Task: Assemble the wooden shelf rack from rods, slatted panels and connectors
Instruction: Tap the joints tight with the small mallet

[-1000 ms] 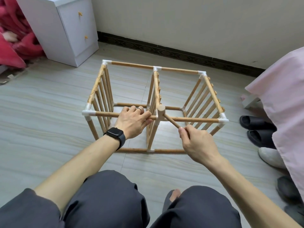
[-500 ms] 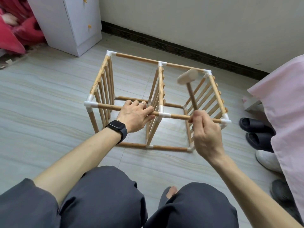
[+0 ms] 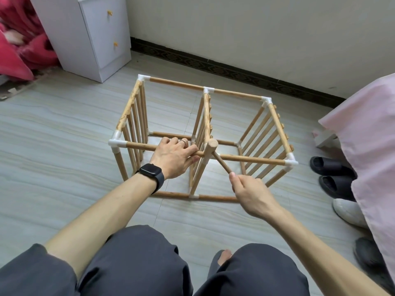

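Mallet, raised moments earlier, brought down on middle front connector; handle gripped by right hand, front rod held by left hand. Joint likely being seated.

Left hand: gripping front top rod of rack
Right hand: holding mallet, head on middle connector

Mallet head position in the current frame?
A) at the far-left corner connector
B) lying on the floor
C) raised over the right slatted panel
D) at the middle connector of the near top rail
D: the mallet head sits at the middle connector of the near rail. The right hand holds its handle, and the left hand grips the near top rod beside it.
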The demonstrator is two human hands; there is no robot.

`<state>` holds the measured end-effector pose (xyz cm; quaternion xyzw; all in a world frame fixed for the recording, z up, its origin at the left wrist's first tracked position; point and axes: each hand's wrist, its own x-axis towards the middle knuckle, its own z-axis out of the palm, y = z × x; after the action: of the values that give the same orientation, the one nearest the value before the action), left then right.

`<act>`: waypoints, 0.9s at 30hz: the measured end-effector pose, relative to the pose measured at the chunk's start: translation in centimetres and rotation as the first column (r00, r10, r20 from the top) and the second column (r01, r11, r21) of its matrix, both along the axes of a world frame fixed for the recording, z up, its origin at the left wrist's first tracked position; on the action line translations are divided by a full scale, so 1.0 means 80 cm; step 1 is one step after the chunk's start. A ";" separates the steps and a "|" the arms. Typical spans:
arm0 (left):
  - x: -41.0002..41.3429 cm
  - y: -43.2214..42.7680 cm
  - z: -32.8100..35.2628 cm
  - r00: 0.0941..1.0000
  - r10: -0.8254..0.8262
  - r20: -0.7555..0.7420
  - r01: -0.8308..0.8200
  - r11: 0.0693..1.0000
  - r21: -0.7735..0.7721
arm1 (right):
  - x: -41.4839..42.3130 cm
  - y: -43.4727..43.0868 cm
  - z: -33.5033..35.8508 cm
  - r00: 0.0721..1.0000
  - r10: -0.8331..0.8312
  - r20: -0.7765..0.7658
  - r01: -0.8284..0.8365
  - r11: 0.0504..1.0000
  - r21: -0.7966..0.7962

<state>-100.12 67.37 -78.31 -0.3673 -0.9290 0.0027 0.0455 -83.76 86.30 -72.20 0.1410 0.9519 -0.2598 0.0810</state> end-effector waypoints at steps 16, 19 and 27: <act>0.009 -0.008 0.029 0.856 -0.017 0.517 -0.046 0.993 0.110 | 0.002 0.027 -0.006 0.891 -0.331 -0.311 0.195 0.898 -0.395; 0.007 0.000 0.042 0.856 0.031 0.515 -0.119 0.983 0.138 | -0.021 0.024 -0.002 0.892 -0.305 -0.334 0.157 0.902 -0.403; -0.051 0.075 0.049 0.910 0.156 0.385 -0.283 0.910 0.302 | -0.129 0.025 -0.002 0.888 -0.243 -0.390 0.163 0.960 -0.227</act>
<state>-104.24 73.35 -74.43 -0.2393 -0.9431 -0.2235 -0.0573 -94.06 88.32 -72.34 0.1733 0.8983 -0.3797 -0.1374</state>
